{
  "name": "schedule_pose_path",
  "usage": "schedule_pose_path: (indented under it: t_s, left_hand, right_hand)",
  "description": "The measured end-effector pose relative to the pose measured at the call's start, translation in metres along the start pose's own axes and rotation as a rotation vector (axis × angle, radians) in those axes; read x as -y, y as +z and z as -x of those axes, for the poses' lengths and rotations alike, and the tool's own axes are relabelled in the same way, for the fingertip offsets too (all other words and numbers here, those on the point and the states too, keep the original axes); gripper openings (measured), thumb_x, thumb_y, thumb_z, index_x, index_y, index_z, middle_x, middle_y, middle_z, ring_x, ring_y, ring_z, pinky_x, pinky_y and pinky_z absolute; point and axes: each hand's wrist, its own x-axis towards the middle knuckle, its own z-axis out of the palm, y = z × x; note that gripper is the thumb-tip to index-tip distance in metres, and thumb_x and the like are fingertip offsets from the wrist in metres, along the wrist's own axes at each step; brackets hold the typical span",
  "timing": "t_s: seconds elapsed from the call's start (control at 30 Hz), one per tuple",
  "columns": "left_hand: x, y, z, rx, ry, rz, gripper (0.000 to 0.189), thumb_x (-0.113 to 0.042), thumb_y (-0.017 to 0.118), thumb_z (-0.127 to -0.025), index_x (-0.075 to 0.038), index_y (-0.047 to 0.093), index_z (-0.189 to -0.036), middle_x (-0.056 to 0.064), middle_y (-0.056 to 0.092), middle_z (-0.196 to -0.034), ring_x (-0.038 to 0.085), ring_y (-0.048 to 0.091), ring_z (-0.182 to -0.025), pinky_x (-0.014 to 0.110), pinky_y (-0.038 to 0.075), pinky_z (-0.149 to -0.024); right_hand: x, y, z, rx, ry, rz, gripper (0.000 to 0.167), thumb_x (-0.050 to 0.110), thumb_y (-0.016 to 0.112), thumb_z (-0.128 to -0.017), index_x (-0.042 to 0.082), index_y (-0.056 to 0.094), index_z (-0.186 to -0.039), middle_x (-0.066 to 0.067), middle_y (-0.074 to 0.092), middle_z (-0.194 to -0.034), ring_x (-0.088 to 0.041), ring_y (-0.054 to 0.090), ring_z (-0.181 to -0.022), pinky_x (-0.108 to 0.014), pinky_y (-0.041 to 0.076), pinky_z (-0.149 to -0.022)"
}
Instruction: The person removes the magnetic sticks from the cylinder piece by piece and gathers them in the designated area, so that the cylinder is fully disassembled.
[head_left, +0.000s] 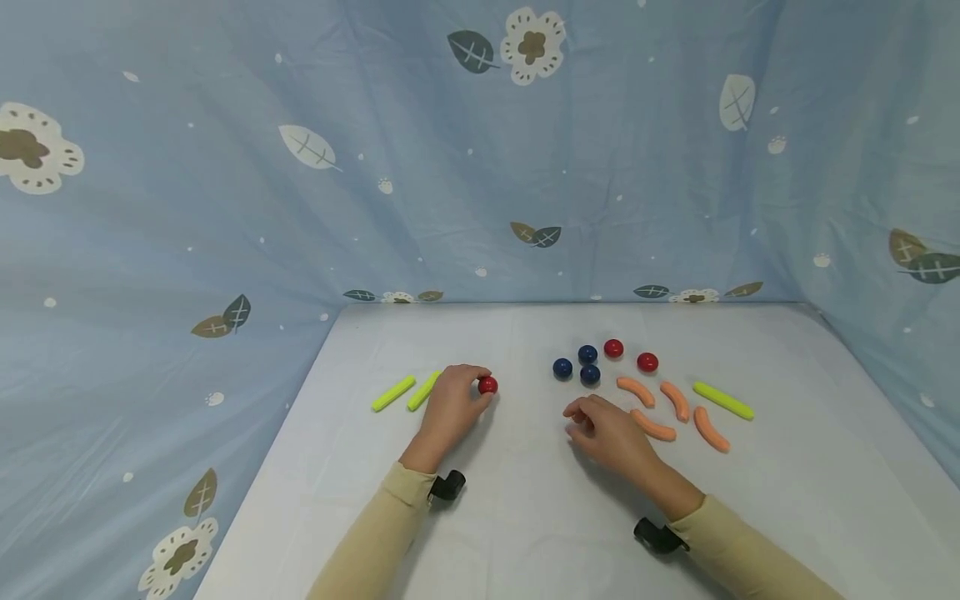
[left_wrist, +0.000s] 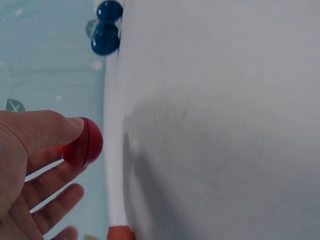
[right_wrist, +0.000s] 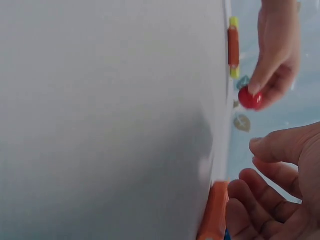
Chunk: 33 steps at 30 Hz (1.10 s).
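Observation:
My left hand (head_left: 450, 408) pinches a shiny red ball (head_left: 487, 385) between thumb and fingertips. In the left wrist view a thin seam runs round this ball (left_wrist: 86, 142), and the other fingers spread loosely below it. Beside that hand lie two yellow-green sticks (head_left: 393, 393) on the white table. To the right, my right hand (head_left: 611, 433) hovers over the table with loosely bent fingers and nothing in them. Close to it are several curved orange pieces (head_left: 652, 427). Past its fingertips sit three dark blue balls (head_left: 562, 368).
Two more red balls (head_left: 647, 362) rest behind the orange pieces, and a third yellow-green stick (head_left: 723, 401) lies at the right. An orange piece (right_wrist: 233, 47) shows before a yellow-green stick in the right wrist view. Patterned blue cloth (head_left: 480, 167) hangs behind the table (head_left: 525, 517).

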Motion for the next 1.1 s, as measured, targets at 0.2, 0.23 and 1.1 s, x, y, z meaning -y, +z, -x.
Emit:
schedule_pose_path:
  t_s: [0.2,0.23,1.1]
  left_hand:
    - [0.01,0.003,-0.01,-0.045,-0.019,-0.044,0.026,-0.013,0.081,-0.086,-0.007,0.077,-0.111,0.007,0.076,-0.106,0.029,0.066,-0.105,0.051,0.044,-0.106]
    - [0.011,0.004,-0.011,-0.045,-0.032,-0.046,0.026,-0.013,0.081,-0.086,-0.007,0.077,-0.112,0.008,0.076,-0.107,0.03,0.066,-0.106,0.054,0.042,-0.108]
    - [0.011,-0.015,0.016,-0.013,-0.125,-0.03,0.047,-0.018,0.08,-0.087,-0.004,0.066,-0.13,0.013,0.068,-0.126,0.033,0.056,-0.127,0.056,0.032,-0.117]
  right_hand:
    - [0.007,0.009,0.006,0.043,-0.021,-0.055,0.02,0.014,0.078,-0.089,0.015,0.071,-0.107,0.01,0.061,-0.091,-0.007,0.056,-0.081,-0.024,0.051,-0.068]
    - [0.008,0.01,0.006,0.046,-0.028,-0.058,0.02,0.014,0.078,-0.088,0.015,0.071,-0.107,0.01,0.061,-0.091,-0.006,0.056,-0.081,-0.024,0.051,-0.068]
    - [-0.016,-0.018,0.036,0.131,-0.038,-0.071,0.02,0.015,0.075,-0.092,0.016,0.071,-0.111,0.013,0.061,-0.09,-0.002,0.055,-0.078,-0.022,0.052,-0.068]
